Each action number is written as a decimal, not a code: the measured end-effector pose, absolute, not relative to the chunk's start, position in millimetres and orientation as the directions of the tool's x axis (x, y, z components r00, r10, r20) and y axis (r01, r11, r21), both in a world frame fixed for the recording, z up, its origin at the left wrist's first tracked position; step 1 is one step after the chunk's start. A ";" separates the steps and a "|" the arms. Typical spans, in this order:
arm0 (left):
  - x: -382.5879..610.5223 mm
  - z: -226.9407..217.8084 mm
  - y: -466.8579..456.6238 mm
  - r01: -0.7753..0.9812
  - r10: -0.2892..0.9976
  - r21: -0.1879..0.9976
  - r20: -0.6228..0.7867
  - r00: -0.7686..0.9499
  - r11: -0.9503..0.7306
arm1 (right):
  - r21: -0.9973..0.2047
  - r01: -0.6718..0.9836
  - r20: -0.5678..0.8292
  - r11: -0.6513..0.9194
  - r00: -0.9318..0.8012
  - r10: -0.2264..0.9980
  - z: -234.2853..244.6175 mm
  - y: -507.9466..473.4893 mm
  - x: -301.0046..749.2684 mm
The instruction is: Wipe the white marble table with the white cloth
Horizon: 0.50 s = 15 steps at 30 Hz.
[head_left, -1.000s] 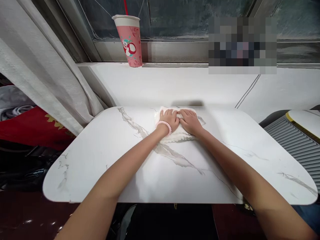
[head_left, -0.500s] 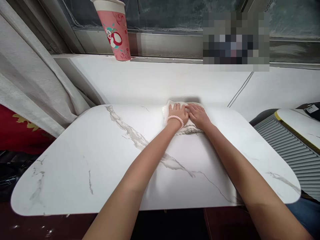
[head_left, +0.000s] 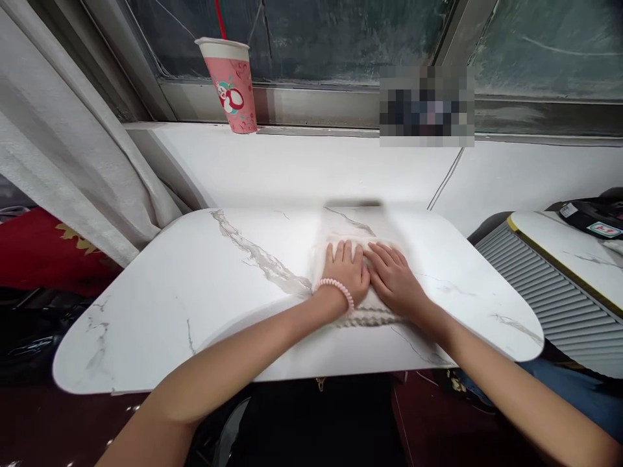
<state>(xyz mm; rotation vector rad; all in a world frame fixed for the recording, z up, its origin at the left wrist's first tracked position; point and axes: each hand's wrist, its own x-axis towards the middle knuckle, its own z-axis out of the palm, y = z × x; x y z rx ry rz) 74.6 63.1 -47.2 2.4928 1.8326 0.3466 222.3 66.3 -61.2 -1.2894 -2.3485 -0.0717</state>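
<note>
Both hands press down on a folded white cloth [head_left: 372, 316] lying on a white marble-patterned table [head_left: 160, 279]. My left hand [head_left: 343, 272], with a pink coiled band at the wrist, lies flat with its fingers stretched out over the cloth's left part. Beside it, my right hand [head_left: 394, 279] rests on the right part, fingers extended and angled toward the left hand. Neither hand has its fingers wrapped round the cloth. The cloth's edges are slightly blurred, and its middle is hidden under the hands.
A pink paper cup [head_left: 233, 91] with a red straw stands on the window ledge behind the table. A grey curtain [head_left: 82, 117] hangs at the left. To the right is a ribbed grey cabinet [head_left: 549, 298] with a black object [head_left: 596, 217] on its top.
Both hands and the cloth have moved from the table's back edge toward me, to about the middle of its depth. The camera view has shifted too, showing the cup's straw.
</note>
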 end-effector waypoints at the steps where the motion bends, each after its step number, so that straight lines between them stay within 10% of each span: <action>1: 78.2 -46.6 51.4 0.936 0.943 0.156 0.157 0.293 -0.316 | -0.171 0.802 0.416 0.572 -0.467 0.780 -60.4 55.2 227.2; 15: 152.9 -44.2 42.9 0.867 0.896 0.225 0.099 0.434 -0.445 | -0.198 0.827 0.420 0.526 -0.413 0.808 -58.2 39.4 309.7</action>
